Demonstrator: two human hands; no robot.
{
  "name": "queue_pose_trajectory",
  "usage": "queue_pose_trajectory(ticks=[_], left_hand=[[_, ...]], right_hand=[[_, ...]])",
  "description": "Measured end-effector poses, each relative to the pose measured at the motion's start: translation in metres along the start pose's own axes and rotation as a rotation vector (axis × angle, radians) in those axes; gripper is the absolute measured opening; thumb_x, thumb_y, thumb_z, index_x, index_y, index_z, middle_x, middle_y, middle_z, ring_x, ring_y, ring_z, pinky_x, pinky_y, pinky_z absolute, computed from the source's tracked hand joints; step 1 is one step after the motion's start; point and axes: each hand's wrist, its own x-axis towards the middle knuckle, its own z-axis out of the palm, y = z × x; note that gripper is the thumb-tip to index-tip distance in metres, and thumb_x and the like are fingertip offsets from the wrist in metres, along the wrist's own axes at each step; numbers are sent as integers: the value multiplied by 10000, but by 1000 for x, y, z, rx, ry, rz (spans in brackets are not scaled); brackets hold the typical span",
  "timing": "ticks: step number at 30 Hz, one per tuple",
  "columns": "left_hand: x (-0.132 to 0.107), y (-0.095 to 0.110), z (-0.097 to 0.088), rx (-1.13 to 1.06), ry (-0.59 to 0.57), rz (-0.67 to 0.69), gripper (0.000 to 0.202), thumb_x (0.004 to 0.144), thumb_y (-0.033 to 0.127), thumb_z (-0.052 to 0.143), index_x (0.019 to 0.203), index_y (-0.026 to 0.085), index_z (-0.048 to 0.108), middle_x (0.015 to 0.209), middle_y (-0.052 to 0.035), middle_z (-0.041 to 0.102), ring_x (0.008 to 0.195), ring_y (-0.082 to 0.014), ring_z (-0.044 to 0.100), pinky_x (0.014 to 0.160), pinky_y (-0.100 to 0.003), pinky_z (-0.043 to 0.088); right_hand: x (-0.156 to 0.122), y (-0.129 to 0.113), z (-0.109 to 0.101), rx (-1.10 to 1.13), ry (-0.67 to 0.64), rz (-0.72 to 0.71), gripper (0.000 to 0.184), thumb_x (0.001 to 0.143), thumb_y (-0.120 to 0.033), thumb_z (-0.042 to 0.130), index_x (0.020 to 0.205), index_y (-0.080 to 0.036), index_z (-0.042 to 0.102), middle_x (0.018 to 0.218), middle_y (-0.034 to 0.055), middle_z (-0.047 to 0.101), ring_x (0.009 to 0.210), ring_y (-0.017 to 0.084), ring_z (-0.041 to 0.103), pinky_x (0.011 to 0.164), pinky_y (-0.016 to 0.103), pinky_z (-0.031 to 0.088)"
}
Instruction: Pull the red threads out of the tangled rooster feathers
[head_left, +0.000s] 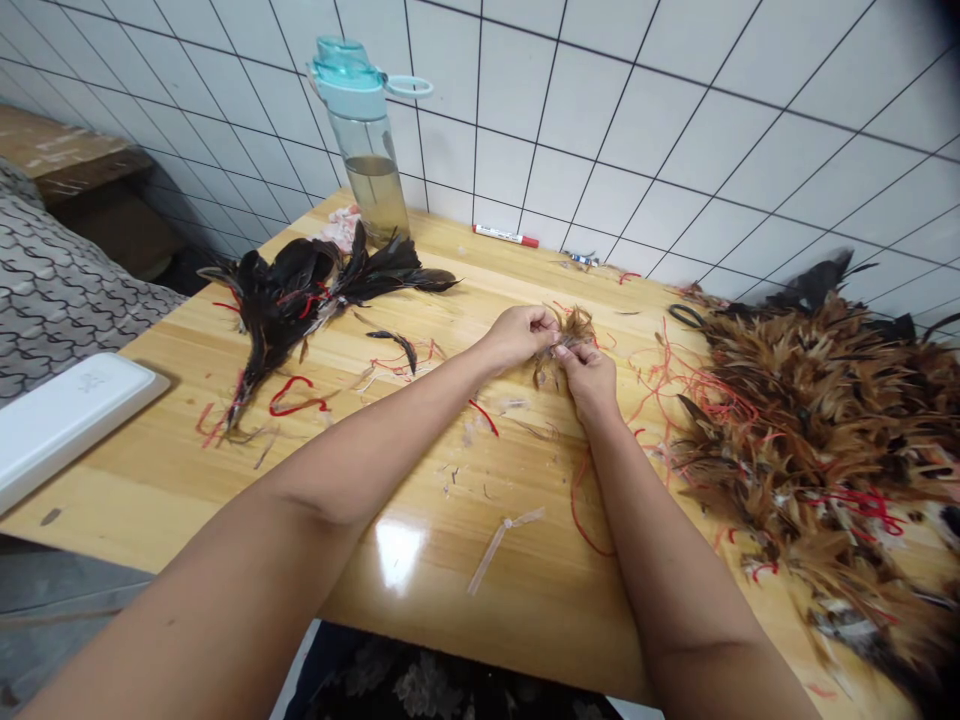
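Observation:
Both hands meet over the middle of the wooden table, pinching a small bunch of brown feathers (576, 326). My left hand (519, 335) grips the bunch from the left with its fingers closed. From the right, my right hand (589, 378) has thumb and fingers pressed together on the bunch's lower part. The fingertips cover much of the bunch, and fine detail there is too small to make out. To the right lies a big heap of brown feathers (810, 400), with tangled red thread (694, 390) between it and my right hand.
Black feather bundles (277, 290) lie at the left with red cord (296, 395). A water bottle (371, 150) stands by the tiled wall. Near it lies a red-capped marker (504, 236). A white device (79, 415) sits at the left edge. A clear strip (495, 550) lies in front.

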Motion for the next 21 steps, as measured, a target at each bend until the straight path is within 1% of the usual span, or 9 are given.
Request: queue_pose_trajectory(ticks=[5,6,8,10,11,14,17,19,21], left_hand=[[0,-2,-1,-55,-60,-10,48,712,166,618,710,120,603,632,23,553,588,-79,458,610,-223,357],[0,-3,-3,-64,-56,-11,54,728,173,613,734,120,615,643,18,561,590,-81,461,609,-224,361],[2,-5,-7,-64,-13,-14,78,754,178,602,792,121,640,657,13,566,594,-84,463,605,-224,367],[3,-6,-11,-53,27,-21,103,756,155,604,837,122,658,665,13,564,603,-82,464,606,-218,374],[4,-6,-13,-55,26,-23,122,748,134,608,855,122,664,670,13,564,610,-80,468,608,-214,378],[4,-5,-17,-79,-62,-26,200,704,79,630,896,115,670,689,11,576,634,-76,496,633,-208,399],[3,-3,-14,-81,-171,-46,208,680,80,655,886,104,666,708,4,599,659,-81,524,677,-221,422],[1,-4,-9,-58,-185,-59,156,683,101,661,838,102,655,703,5,603,654,-81,520,677,-224,416],[0,-5,-4,-30,-161,-45,77,699,115,646,774,107,630,673,17,582,627,-75,497,650,-217,392]], right_hand=[[2,4,0,35,1,6,278,655,-450,650,604,-199,543,580,-33,487,574,117,393,570,267,336],[1,4,0,39,3,15,276,655,-450,646,609,-200,539,585,-32,493,574,117,394,567,266,338],[1,3,-1,62,5,33,278,659,-458,636,620,-202,534,590,-33,497,571,116,397,568,267,340],[1,1,-1,92,17,41,292,663,-474,631,627,-202,529,595,-34,495,572,114,403,579,270,348],[1,1,-1,102,24,42,302,663,-483,631,627,-202,527,597,-34,495,577,115,408,586,271,353],[0,-1,-1,106,30,42,324,667,-504,630,630,-200,524,600,-32,505,594,117,425,603,271,369],[0,-2,-1,100,22,44,327,676,-507,627,651,-197,525,613,-27,526,605,119,437,608,268,377],[-1,-3,-1,90,22,46,328,678,-508,619,656,-197,516,619,-25,527,606,120,438,609,270,377],[-1,-4,-1,73,32,42,325,678,-508,605,658,-199,509,617,-26,519,607,121,434,613,271,375]])
